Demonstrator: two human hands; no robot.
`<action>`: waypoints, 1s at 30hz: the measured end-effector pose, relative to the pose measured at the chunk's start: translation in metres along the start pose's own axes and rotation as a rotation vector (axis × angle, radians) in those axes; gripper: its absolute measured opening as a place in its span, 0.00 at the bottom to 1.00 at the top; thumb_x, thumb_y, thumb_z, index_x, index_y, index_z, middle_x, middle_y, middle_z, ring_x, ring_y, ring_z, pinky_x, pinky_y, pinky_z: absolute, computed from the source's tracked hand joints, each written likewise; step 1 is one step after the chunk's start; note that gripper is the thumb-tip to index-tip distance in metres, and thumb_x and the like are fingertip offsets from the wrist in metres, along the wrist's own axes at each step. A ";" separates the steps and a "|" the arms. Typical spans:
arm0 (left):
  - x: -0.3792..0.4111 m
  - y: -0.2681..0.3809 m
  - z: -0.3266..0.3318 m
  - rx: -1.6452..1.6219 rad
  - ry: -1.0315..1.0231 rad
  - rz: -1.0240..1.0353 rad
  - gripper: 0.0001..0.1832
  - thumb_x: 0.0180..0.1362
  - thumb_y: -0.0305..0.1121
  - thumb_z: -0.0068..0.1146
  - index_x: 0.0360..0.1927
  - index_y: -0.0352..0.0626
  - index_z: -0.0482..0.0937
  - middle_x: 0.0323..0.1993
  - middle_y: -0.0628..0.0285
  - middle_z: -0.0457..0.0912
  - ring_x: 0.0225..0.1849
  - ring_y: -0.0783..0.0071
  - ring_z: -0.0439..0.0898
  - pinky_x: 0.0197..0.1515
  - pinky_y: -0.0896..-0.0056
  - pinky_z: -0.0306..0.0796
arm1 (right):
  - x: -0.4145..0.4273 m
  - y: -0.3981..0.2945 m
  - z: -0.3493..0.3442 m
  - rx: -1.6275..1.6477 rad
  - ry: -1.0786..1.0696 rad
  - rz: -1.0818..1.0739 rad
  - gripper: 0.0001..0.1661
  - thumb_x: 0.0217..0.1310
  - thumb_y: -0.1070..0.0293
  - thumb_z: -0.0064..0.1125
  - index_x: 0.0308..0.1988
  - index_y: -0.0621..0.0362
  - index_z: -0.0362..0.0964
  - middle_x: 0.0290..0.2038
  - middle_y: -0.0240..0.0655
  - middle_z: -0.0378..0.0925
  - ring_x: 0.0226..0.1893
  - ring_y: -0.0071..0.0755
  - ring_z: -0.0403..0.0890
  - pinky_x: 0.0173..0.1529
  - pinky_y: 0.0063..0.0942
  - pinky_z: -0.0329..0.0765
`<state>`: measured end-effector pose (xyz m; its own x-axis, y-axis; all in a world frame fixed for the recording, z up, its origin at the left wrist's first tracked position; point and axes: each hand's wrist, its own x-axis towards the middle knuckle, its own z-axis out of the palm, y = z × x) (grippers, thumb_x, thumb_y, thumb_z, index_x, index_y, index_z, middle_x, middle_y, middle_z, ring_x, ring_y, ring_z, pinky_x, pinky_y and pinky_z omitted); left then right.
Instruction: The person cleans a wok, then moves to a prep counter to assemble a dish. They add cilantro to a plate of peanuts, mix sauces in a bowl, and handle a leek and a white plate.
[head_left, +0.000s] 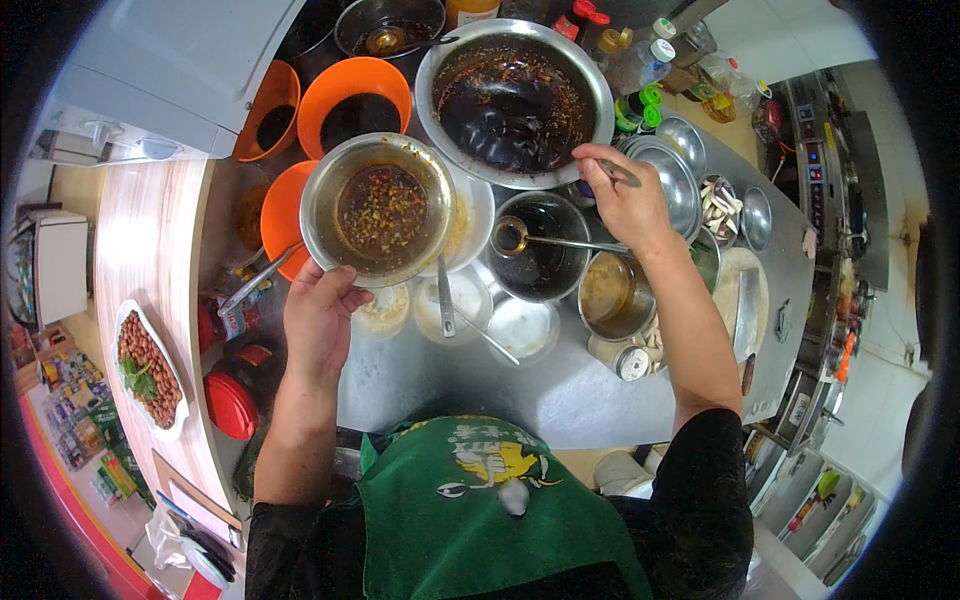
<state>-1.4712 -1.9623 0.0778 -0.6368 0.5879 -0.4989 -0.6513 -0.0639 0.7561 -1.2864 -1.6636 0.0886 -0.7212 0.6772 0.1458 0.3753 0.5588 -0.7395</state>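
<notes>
My left hand (321, 319) grips the near rim of a steel bowl (313, 214), thumb at the edge. Dark sauce with chopped bits (382, 214) lies inside this bowl, which is held above other containers. At the right rim of a large steel basin (600, 112), my right hand (630, 199) is closed around a thin utensil handle (619, 173); its working end cannot be made out. Dark, glossy liquid (495, 124) with floating flakes fills much of the basin. Below my right wrist, a ladle (574, 244) rests in a steel pot (536, 277).
Orange bowls (319, 82) with dark liquid stand left of the basin. A cleaver (746, 311) lies on a round board (759, 277) at right. Bottles (637, 67) crowd the back right. A plate of peanuts (180, 420) sits on the left counter (150, 255).
</notes>
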 end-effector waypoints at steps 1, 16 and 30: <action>0.000 0.000 0.001 0.001 -0.003 0.001 0.12 0.55 0.21 0.46 0.43 0.39 0.74 0.36 0.62 0.81 0.32 0.76 0.79 0.33 0.75 0.75 | 0.000 0.000 0.000 -0.022 -0.037 0.006 0.08 0.58 0.67 0.55 0.38 0.54 0.77 0.22 0.38 0.78 0.20 0.32 0.77 0.28 0.27 0.73; -0.001 0.000 0.008 0.030 0.032 -0.015 0.14 0.56 0.23 0.46 0.46 0.41 0.75 0.33 0.65 0.80 0.30 0.77 0.80 0.32 0.75 0.77 | 0.007 0.013 0.001 0.166 -0.097 0.109 0.10 0.61 0.68 0.53 0.42 0.55 0.76 0.27 0.37 0.80 0.28 0.25 0.80 0.36 0.22 0.74; 0.000 -0.001 0.007 0.030 0.010 -0.012 0.14 0.56 0.23 0.47 0.46 0.41 0.75 0.34 0.65 0.80 0.31 0.77 0.79 0.32 0.75 0.77 | 0.003 0.030 -0.006 0.742 0.077 0.520 0.12 0.63 0.70 0.46 0.42 0.68 0.69 0.31 0.50 0.78 0.29 0.36 0.81 0.35 0.28 0.79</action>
<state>-1.4677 -1.9562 0.0804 -0.6334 0.5802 -0.5120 -0.6461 -0.0324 0.7625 -1.2737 -1.6421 0.0705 -0.5148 0.8028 -0.3008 0.1523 -0.2597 -0.9536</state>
